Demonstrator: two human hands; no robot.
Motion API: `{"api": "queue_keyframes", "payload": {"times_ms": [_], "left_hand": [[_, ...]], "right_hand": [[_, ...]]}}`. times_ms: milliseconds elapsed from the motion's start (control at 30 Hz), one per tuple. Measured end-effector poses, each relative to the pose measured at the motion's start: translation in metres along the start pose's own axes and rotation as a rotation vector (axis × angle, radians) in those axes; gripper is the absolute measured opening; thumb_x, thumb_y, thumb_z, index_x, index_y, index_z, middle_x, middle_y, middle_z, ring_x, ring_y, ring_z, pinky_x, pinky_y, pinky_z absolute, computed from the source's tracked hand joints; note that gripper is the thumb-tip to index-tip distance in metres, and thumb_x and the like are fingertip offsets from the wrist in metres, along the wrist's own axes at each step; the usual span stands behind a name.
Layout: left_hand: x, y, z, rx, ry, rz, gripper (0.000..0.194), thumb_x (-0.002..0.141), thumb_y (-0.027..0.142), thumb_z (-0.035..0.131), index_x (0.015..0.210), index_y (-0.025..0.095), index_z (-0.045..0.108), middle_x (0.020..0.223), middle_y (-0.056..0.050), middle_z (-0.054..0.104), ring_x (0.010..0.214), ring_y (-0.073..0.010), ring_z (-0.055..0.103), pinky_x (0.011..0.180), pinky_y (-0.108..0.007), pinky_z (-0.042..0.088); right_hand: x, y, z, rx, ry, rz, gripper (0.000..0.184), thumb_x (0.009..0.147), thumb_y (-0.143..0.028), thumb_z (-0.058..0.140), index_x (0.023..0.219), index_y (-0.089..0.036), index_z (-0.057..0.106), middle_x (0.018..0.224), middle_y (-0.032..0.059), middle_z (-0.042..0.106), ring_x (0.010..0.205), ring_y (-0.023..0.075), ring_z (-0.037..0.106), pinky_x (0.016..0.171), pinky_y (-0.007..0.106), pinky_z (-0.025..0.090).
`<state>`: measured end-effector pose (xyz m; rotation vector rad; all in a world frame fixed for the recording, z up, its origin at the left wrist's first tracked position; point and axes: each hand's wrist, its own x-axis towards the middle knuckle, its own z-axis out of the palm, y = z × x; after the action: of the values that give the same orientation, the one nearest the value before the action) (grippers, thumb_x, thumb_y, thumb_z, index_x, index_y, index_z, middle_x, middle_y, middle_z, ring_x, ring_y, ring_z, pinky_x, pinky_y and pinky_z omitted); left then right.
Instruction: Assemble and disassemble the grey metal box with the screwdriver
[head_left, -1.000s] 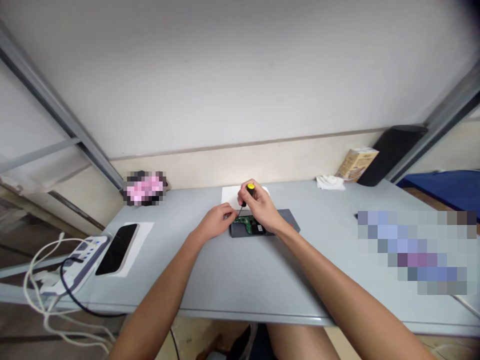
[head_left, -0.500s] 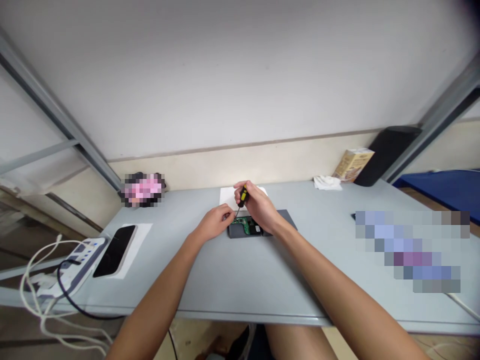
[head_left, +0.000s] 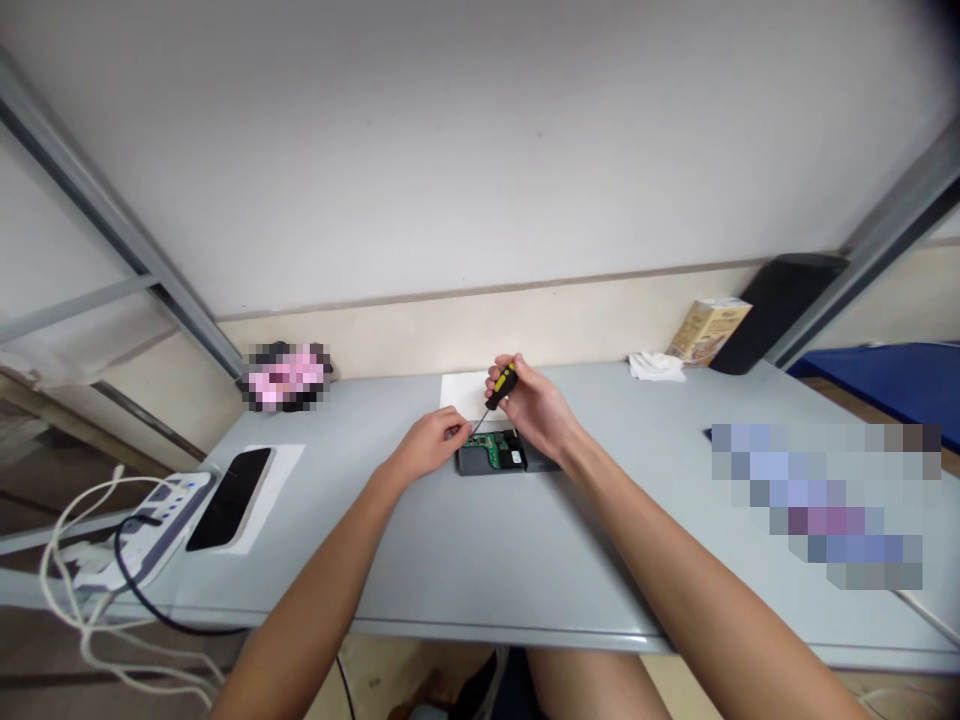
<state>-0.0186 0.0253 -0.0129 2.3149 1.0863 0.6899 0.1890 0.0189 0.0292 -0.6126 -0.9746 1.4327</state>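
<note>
An opened dark grey electronic device [head_left: 491,466] lies flat on the desk, with a green circuit board [head_left: 489,444] exposed inside. My left hand [head_left: 433,444] is closed at its far left corner, thumb and fingers pressed together there; the exact grip is partly hidden. In my right hand [head_left: 541,408] is a black and yellow screwdriver [head_left: 501,388], held at a slant. Its thin shaft points down and left, and the tip ends close to my left fingertips, at the board's left end. Part of a dark grey panel [head_left: 541,461] shows beneath my right wrist, beside the device.
White paper [head_left: 459,395] lies behind the device. To the left are a black phone [head_left: 229,500] on paper and a power strip [head_left: 150,530] with looping cables. Crumpled tissue [head_left: 656,366], a yellow carton [head_left: 709,332] and a black cylinder [head_left: 780,310] stand back right. Blurred items flank the desk.
My right hand has shifted slightly right, tilting the screwdriver further over to the right. More of the device's board and black part now shows. My left hand has stayed in place.
</note>
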Motion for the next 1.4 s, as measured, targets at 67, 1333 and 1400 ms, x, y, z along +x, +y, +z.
{"api": "queue_keyframes", "payload": {"times_ms": [67,1333,1400], "left_hand": [[0.0,-0.002,0.001,0.002,0.003,0.004,0.034,0.104,0.034,0.05,0.078,0.019,0.065,0.082,-0.001,0.059,0.072,-0.0147,0.054,0.072,-0.028,0.042],[0.0,-0.003,0.003,-0.005,0.008,-0.02,0.03,0.103,0.032,0.051,0.08,0.019,0.064,0.083,0.0,0.058,0.072,-0.0139,0.052,0.072,-0.028,0.04],[0.0,-0.003,0.003,-0.007,0.011,-0.024,0.031,0.103,0.032,0.052,0.078,0.019,0.065,0.083,0.0,0.057,0.072,-0.0139,0.052,0.072,-0.028,0.041]], "right_hand": [[0.0,0.001,-0.002,0.036,0.014,-0.006,0.047,0.071,-0.061,0.088,0.085,-0.027,0.057,0.092,0.0019,0.064,0.087,0.0201,0.065,0.083,0.037,0.055],[-0.007,0.006,0.015,0.06,0.03,-0.051,0.053,0.073,-0.057,0.09,0.074,-0.026,0.047,0.063,-0.0074,0.045,0.059,0.0128,0.043,0.064,0.03,0.041],[-0.007,0.006,0.017,0.049,0.035,-0.069,0.048,0.079,-0.067,0.08,0.079,-0.027,0.055,0.062,-0.007,0.04,0.059,0.0136,0.04,0.062,0.031,0.04]]}}
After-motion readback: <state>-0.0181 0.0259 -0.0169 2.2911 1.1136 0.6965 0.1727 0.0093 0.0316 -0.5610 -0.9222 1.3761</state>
